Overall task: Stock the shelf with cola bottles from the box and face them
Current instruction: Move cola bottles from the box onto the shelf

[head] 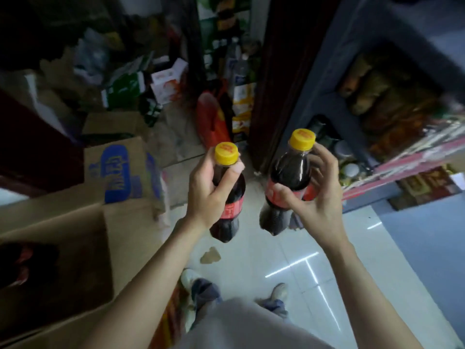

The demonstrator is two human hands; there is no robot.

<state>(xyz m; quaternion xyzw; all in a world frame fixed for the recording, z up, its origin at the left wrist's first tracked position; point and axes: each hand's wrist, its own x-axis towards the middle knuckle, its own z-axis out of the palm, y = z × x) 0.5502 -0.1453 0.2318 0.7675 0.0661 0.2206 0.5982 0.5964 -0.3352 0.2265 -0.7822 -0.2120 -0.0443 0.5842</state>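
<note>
Carrying step. At centre frame the left hand (205, 195) grips one yellow-capped cola bottle (227, 195) near its neck; the right hand (314, 197) wraps around a second cola bottle (289, 177) at the label. The open cardboard box (57, 260) lies lower left, the shelf (352, 104) upper right. The next move probably calls for setting both upright there, labels outward.
</note>
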